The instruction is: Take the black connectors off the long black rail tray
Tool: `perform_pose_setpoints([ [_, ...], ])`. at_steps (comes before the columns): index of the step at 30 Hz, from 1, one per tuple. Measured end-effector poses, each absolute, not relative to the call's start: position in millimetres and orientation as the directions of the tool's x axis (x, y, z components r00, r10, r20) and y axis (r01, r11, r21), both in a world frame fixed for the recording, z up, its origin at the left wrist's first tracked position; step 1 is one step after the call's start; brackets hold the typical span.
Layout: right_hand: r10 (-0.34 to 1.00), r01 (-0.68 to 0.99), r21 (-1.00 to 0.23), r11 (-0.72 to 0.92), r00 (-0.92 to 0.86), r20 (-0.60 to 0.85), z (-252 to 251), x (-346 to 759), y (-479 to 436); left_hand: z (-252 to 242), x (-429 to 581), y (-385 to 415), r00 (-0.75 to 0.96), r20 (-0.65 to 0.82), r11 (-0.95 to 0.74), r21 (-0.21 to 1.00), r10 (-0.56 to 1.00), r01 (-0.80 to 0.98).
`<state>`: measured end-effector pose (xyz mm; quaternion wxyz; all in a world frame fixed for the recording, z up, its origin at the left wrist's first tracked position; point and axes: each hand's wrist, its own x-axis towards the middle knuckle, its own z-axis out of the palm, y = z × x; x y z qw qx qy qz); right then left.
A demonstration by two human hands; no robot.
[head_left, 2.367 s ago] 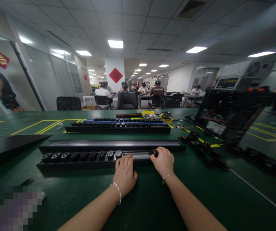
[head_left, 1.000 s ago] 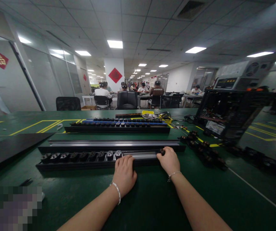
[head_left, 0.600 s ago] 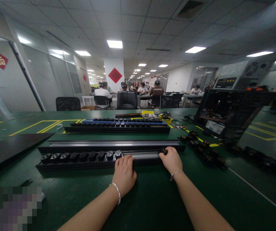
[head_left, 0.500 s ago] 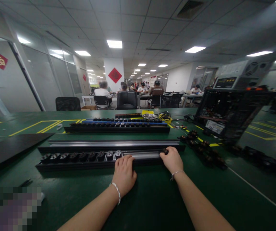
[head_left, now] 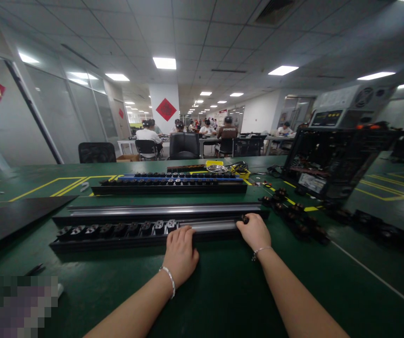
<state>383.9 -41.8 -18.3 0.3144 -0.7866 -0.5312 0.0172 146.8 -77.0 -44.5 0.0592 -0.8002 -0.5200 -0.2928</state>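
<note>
In front of me lies a long black power strip housing (head_left: 117,243) with a grey metal channel. A row of socket modules (head_left: 133,228), mostly black with some paler ones, fills its left part. My left hand (head_left: 181,253) has its fingers closed over the front edge, beside the last pale module (head_left: 171,226). At the housing's right end, my right hand (head_left: 256,231) pinches a small black socket module (head_left: 245,218), partly hidden by the fingers. Right behind lies a second black housing (head_left: 159,211) whose metal channel holds no modules.
Further back sit more filled strips (head_left: 173,188). Loose black modules (head_left: 295,213) lie to the right, before an open computer case (head_left: 331,159). A dark flat panel (head_left: 15,216) is at left. A yellow tray (head_left: 214,163) and cables stand at the back; people sit beyond.
My right hand has shifted slightly right along the housing with the black module in its fingers. My left hand stays on the edge. The view has swung a little.
</note>
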Motion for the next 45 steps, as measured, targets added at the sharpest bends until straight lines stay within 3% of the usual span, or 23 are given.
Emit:
perform_pose_setpoints([
  [17,0.852,0.842,-0.475,-0.258,0.43,0.3,-15.2,397.5,-40.7,-46.2,146.2,-76.2,0.296,0.532,-0.464,0.214,0.794,0.86],
  [22,0.789,0.802,-0.45,-0.393,0.545,0.283,-10.4,423.0,-45.4,-44.5,147.1,-77.1,0.295,0.535,-0.464,0.212,0.792,0.86],
  [27,0.775,0.737,-0.425,-0.526,0.621,0.117,-10.2,472.2,-51.6,-44.4,146.6,-77.3,0.294,0.52,-0.464,0.232,0.802,0.855],
  [33,0.729,0.674,-0.394,-0.625,0.684,0.014,-24.3,507.0,-51.6,-44.9,144.4,-77.0,0.299,0.52,-0.472,0.24,0.801,0.849],
  [40,0.637,0.576,-0.41,-0.707,0.77,-0.019,-27.7,528.6,-55.8,-45.9,142.7,-76.5,0.305,0.538,-0.49,0.24,0.786,0.838],
  [45,0.586,0.535,-0.459,-0.709,0.809,0.037,-27.1,528.0,-61.4,-45.9,141.7,-75.5,0.315,0.574,-0.506,0.206,0.756,0.838],
])
